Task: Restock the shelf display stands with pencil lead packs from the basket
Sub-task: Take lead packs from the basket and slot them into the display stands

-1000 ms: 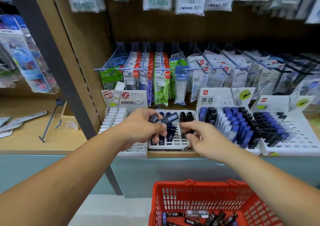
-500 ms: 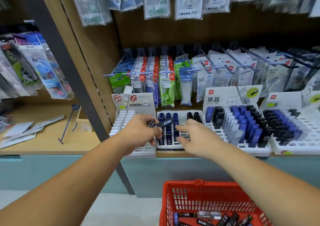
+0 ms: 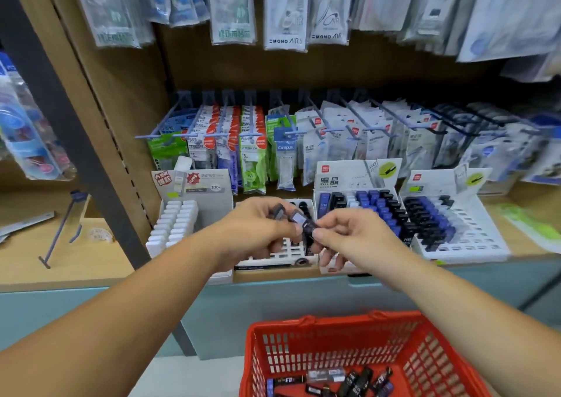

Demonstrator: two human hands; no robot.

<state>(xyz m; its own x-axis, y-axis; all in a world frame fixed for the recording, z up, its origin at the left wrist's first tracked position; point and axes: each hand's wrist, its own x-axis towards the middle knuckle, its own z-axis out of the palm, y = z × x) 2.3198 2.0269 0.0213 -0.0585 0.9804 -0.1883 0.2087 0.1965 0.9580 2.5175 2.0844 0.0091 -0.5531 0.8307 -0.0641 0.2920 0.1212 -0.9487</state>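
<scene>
Before white stand (image 3: 274,256), left hand (image 3: 253,231) holds dark packs (image 3: 299,218).

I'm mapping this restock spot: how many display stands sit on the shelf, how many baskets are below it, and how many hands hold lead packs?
Display stands: 4 (white-pack stand, middle stand, black-and-blue stand, far-right stand)
Red basket: 1
Hands holding pencil lead packs: 2 (left hand, right hand)
Total: 7
</scene>
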